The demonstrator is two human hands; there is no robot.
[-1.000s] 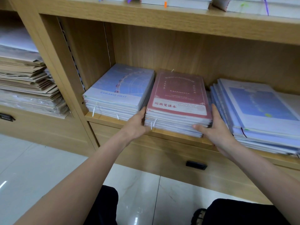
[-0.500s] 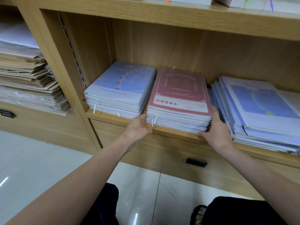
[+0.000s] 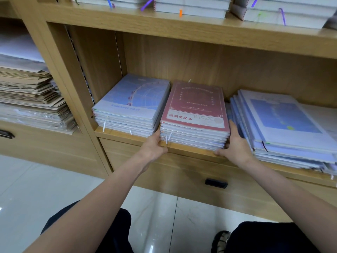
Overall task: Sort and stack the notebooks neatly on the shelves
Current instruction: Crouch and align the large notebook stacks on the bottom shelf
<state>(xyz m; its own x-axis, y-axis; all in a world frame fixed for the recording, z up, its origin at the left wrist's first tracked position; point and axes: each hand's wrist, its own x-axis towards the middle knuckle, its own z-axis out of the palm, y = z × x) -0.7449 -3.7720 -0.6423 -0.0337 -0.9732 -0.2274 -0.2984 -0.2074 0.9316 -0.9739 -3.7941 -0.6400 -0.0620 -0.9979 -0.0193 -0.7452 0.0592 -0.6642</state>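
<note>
The red notebook stack (image 3: 196, 115) lies on the shelf (image 3: 191, 149), long axis pointing inward. The left hand (image 3: 155, 146) and right hand (image 3: 235, 145) clasp its two front corners, equally near.

We cannot see our left hand's (image 3: 154, 147) fingertips behind the red notebook stack (image 3: 196, 114), the upper-shelf books (image 3: 191, 8) are cropped at the top edge, and the right blue stack (image 3: 284, 125) runs off-frame, blurred.
</note>
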